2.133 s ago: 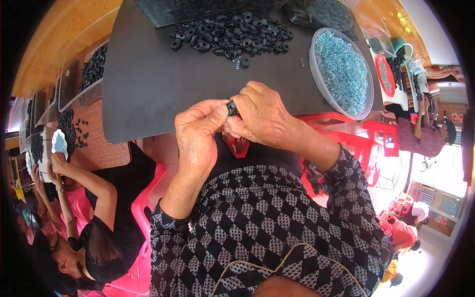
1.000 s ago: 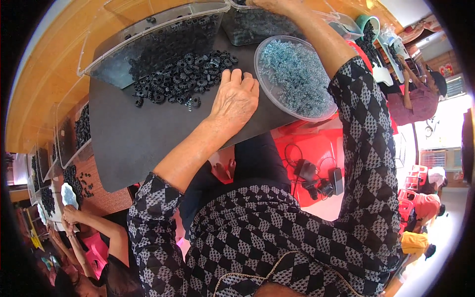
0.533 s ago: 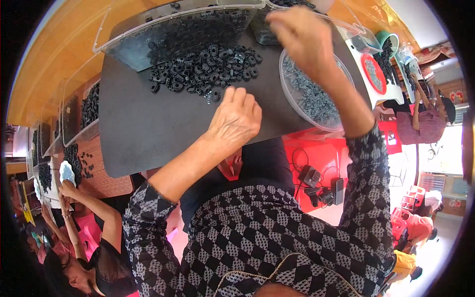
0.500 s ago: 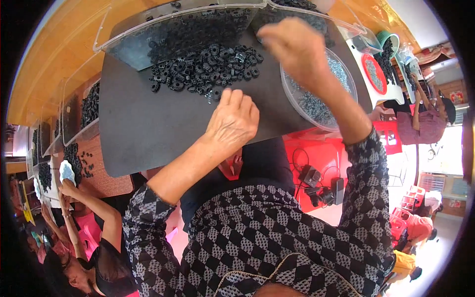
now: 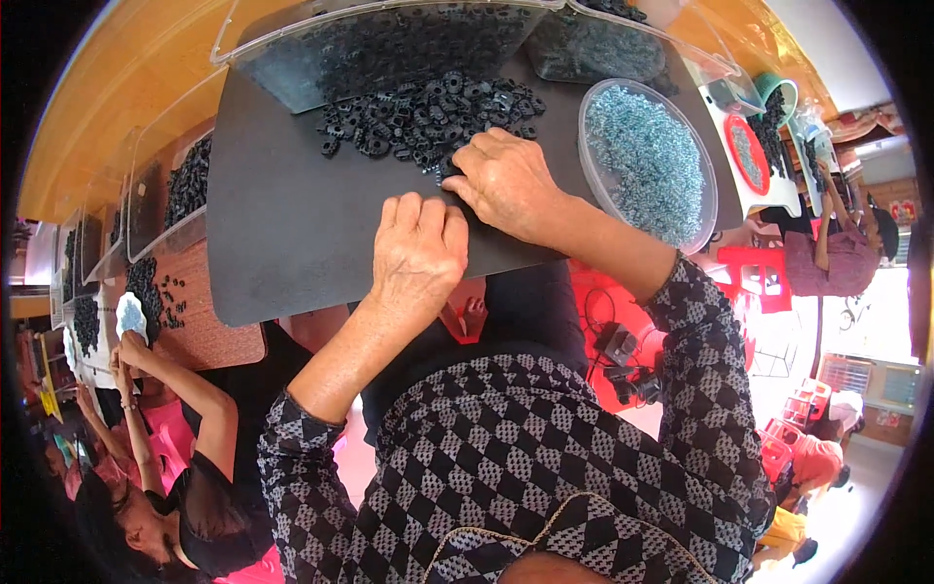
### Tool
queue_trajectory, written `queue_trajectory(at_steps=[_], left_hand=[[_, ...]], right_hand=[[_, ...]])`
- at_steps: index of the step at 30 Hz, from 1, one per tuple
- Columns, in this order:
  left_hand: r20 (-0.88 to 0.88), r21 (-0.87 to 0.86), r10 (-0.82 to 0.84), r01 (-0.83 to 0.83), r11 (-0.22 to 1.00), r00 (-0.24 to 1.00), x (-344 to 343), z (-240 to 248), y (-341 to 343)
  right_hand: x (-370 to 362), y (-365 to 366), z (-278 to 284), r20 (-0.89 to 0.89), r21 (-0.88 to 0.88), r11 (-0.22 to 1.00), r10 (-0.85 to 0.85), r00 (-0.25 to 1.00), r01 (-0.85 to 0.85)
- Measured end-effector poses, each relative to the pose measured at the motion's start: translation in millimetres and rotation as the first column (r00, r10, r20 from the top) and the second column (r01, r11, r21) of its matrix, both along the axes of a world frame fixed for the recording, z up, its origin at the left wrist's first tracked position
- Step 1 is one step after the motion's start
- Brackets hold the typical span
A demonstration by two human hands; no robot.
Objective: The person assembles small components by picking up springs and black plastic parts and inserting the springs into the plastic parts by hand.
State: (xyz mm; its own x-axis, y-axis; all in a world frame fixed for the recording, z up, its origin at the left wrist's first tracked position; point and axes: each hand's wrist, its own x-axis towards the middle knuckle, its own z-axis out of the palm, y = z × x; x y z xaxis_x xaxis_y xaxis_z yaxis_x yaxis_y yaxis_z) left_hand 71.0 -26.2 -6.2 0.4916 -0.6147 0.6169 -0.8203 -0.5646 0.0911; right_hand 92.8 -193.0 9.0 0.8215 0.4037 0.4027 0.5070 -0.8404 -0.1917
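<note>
My left hand rests low over a dark grey board, fingers curled; whatever they hold, if anything, is hidden. Just to its upper right, my right hand has bent fingers pressed toward the thumb at the near edge of a heap of small black plastic parts. A dark bit shows by its fingertips, too small to make out. Right of this hand stands a round clear tub of small shiny bluish-silver metal pieces.
Large clear bins of black parts stand behind the heap, others at left. A red-rimmed dish and a green basket sit on a white table at right. Co-workers sit at left and right. Black devices lie on a red stool.
My right hand has come down and left from above the tub to the heap's near edge. My left hand has shifted left and nearer to me.
</note>
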Motion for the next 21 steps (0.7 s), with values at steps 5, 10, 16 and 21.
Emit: queue_trajectory(at_steps=[5,10,16,21], left_hand=[[-0.045,-0.044,0.031,-0.033,0.998,0.998,3.0,-2.9,4.2],[-0.084,-0.106,0.057,-0.065,0.992,0.995,4.6,-4.0,3.2],[-0.502,-0.430,-0.072,-0.176,0.886,0.862,8.3,0.7,14.8],[-0.671,-0.608,-0.294,-0.278,0.743,0.681,0.1,13.0,16.0]], right_hand=[[2.5,2.6,-5.7,0.062,-0.002,1.000,-0.023,0.998,0.023],[-9.0,-3.2,1.0,-0.027,0.120,0.989,-0.081,0.996,0.084],[-38.8,-1.9,21.9,-0.446,0.460,0.873,0.067,0.892,0.165],[-48.6,0.7,13.2,-0.403,0.517,0.850,0.140,0.904,0.099]])
